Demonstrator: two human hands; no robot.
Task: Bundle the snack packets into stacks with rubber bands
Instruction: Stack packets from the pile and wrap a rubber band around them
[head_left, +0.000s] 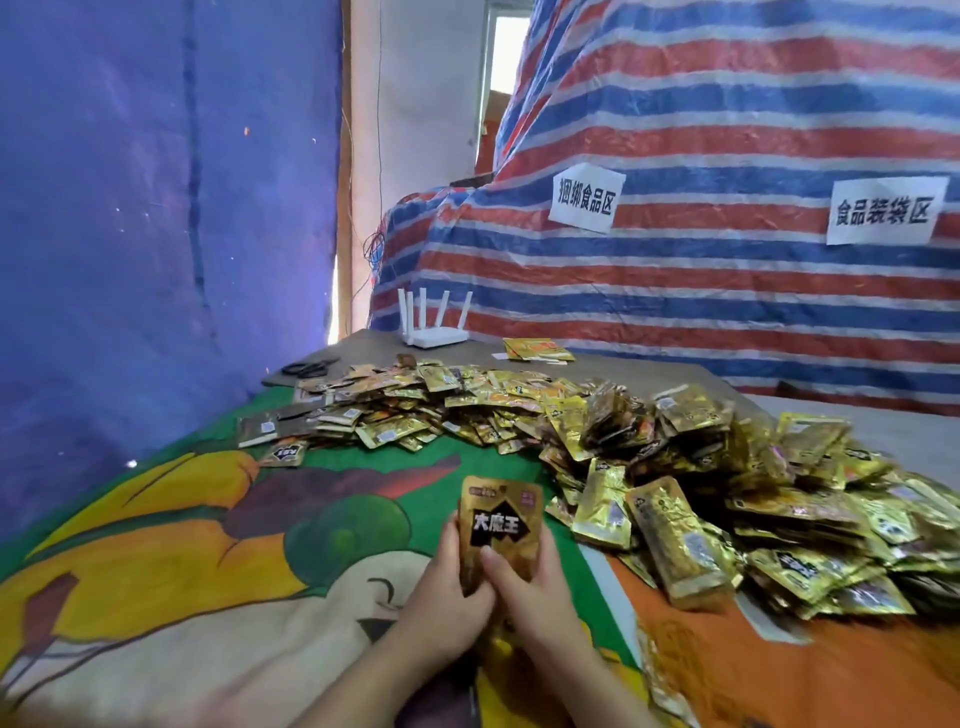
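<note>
I hold a gold snack packet stack (500, 525) upright in front of me, its black label facing the camera. My left hand (448, 592) grips its lower left edge and my right hand (524, 587) grips its lower right, thumb across the front. How many packets are in the stack cannot be told. A large heap of loose gold snack packets (675, 467) spreads across the table to the right and behind. No rubber band is visible.
The table carries a colourful cartoon cloth (218, 545). A white router (435, 332) and black scissors (310, 368) sit at the far edge. A striped tarp (727, 130) with two paper signs rises behind; a blue wall (156, 208) stands at left.
</note>
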